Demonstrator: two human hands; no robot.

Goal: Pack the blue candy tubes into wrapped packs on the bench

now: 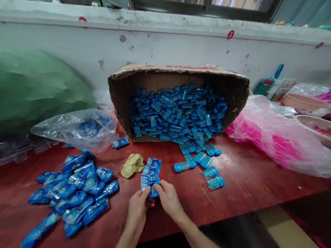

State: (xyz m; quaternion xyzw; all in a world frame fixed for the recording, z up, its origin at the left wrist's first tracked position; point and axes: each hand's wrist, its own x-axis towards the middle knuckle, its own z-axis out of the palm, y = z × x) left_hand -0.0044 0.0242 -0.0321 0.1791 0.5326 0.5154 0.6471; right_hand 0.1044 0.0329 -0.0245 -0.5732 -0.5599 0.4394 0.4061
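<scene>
Bagging step: left hand (137, 208) and right hand (168, 198) both gripped a blue packet (150, 175), in front of the tipped cardboard box (123, 100); next move likely needed steady holding.

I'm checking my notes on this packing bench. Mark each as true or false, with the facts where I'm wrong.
1. Both hands hold one blue packet. True.
2. The cardboard box stands upright. False: it lies tipped on its side, blue pieces spilling out.
3. A pile of filled blue packets lies beside the left hand. True.
4. The right hand rests on the pink bag. False: it grips the packet.
</scene>
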